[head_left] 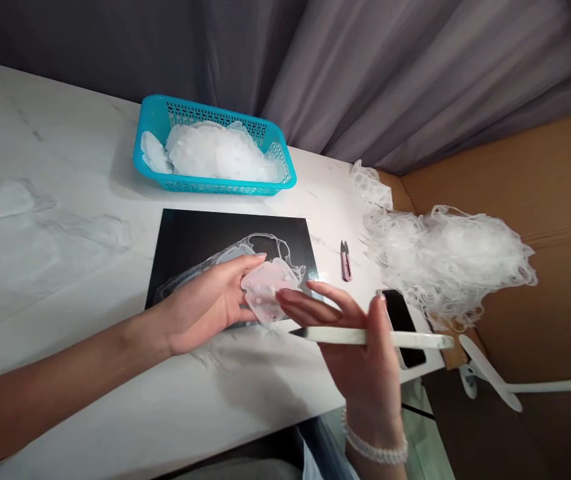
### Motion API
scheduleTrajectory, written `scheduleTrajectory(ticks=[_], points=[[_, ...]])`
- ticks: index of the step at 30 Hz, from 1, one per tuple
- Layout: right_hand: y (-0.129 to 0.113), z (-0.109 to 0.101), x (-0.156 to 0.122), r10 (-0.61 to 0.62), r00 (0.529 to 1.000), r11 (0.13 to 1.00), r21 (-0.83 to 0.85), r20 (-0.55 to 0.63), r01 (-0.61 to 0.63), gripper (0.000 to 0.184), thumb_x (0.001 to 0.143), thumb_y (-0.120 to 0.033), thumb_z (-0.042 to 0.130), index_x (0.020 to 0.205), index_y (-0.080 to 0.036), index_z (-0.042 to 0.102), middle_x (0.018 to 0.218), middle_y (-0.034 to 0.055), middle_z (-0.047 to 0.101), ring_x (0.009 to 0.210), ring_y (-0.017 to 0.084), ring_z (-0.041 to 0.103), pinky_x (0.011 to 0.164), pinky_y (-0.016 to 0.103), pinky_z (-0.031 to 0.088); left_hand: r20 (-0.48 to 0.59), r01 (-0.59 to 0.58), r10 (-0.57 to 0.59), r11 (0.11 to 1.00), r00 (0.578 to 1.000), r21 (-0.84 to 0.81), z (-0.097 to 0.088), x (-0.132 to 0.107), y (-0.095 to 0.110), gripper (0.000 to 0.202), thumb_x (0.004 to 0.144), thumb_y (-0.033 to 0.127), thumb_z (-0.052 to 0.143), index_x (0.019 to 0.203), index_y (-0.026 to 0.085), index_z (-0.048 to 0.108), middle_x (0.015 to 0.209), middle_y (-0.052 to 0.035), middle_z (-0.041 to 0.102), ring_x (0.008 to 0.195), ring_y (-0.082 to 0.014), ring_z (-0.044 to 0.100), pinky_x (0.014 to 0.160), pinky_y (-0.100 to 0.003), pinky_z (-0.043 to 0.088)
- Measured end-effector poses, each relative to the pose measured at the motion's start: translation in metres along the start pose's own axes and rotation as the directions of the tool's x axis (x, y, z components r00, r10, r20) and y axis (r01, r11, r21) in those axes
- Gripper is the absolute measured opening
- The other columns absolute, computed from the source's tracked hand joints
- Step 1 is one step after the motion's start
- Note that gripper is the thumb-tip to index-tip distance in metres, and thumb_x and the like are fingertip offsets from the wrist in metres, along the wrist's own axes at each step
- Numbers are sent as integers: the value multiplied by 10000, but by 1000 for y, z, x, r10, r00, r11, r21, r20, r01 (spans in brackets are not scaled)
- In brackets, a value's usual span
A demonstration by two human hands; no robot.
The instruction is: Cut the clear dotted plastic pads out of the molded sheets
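Observation:
My left hand [220, 297] pinches a translucent plastic piece [265, 290] with rounded corners and small dots or holes, above a black mat [185, 233]. A thin, clear plastic outline [288, 250] loops out around and behind that hand; whether it joins the piece I cannot tell. Close by on the right, my right hand [355, 340] has its fingers stretched toward the piece, their tips at its edge. Its thumb clamps a white pen-like tool [390, 338] with a dark pointed tip, lying across the palm.
Behind the mat stands a blue basket [215, 185] heaped with translucent pieces [220, 150]. Pink thread snips [346, 261] lie right of the mat. Farther right are a pile of stringy plastic scraps [450, 257], a phone [405, 320] and a cardboard wall [540, 173]. Clear plastic sheets [30, 247] lie left.

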State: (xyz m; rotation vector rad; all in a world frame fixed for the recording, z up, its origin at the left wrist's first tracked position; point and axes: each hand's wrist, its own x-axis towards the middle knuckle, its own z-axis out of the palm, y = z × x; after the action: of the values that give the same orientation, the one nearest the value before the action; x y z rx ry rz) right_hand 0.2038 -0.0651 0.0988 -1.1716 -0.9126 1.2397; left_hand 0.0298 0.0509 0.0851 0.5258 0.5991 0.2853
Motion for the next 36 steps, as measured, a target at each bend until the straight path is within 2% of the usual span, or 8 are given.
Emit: scheduleTrajectory(ticks=[7, 16, 20, 25, 28, 31, 34, 36], points=[[5, -18, 4, -153, 896, 975, -214, -416, 67, 685, 987, -685, 236, 883, -180, 687, 605, 67, 733, 592, 240, 746, 669, 389, 618, -1, 17, -17, 992, 1000, -124, -4, -1, 3, 445, 923, 464, 547, 1191, 123, 645, 1266, -179, 678, 1181, -343, 638, 977, -476, 530], [19, 7, 16, -103, 931, 945, -326, -349, -17, 438, 809, -259, 776, 678, -232, 359, 733, -10, 708, 756, 166, 683, 685, 262, 526, -19, 1, -3, 997, 1000, -75, -6, 0, 3, 533, 937, 489, 476, 1295, 107, 580, 1369, -202, 606, 1193, -349, 633, 1013, -492, 510], [24, 11, 19, -410, 791, 840, -526, -454, 133, 436, 843, -223, 740, 667, -238, 341, 802, 13, 743, 799, 180, 710, 725, 275, 533, -122, -41, 37, 998, 992, -38, -12, 4, 2, 564, 938, 493, 508, 1382, 146, 504, 1448, -217, 528, 1205, -360, 624, 966, -510, 545], [36, 17, 18, -358, 932, 710, -633, 53, 308, 337, 928, -161, 605, 688, -233, 380, 971, 54, 764, 933, 216, 747, 739, 279, 551, -82, -22, 23, 1000, 996, 20, -13, 8, -9, 437, 881, 396, 677, 1224, 141, 590, 1293, -192, 647, 1139, -317, 664, 983, -476, 540], [35, 14, 13, -278, 959, 754, -604, 63, 258, 322, 953, -200, 575, 706, -237, 371, 1036, 80, 764, 1029, 242, 732, 776, 291, 552, -121, -110, 127, 984, 984, 138, -15, 9, -5, 332, 875, 243, 665, 1182, 120, 634, 1233, -153, 689, 1169, -286, 650, 1018, -432, 526], [31, 3, 7, -267, 952, 800, -584, -147, 134, 269, 987, -304, 528, 748, -241, 423, 1094, 93, 763, 1072, 239, 717, 815, 298, 546, -238, -355, 480, 834, 844, 423, -24, 9, 25, 368, 915, 245, 593, 1268, 140, 617, 1296, -101, 671, 1217, -269, 623, 1068, -427, 492], [33, -10, 4, -198, 954, 791, -612, -225, 20, 262, 1008, -388, 475, 795, -237, 487, 1103, 101, 758, 1083, 235, 710, 835, 299, 536, -110, -305, 885, 269, 452, 914, -37, 14, 74, 412, 987, 243, 467, 1386, 179, 550, 1411, -53, 598, 1313, -275, 541, 1145, -469, 396], [40, -15, 4, -164, 967, 762, -648, -193, 0, 276, 1000, -408, 485, 785, -235, 465, 1084, 112, 753, 1098, 240, 702, 850, 300, 529, 131, -31, 923, -129, 363, 991, -45, 22, 102, 486, 1012, 154, 342, 1489, 165, 430, 1570, -70, 415, 1466, -307, 330, 1202, -564, 236]])
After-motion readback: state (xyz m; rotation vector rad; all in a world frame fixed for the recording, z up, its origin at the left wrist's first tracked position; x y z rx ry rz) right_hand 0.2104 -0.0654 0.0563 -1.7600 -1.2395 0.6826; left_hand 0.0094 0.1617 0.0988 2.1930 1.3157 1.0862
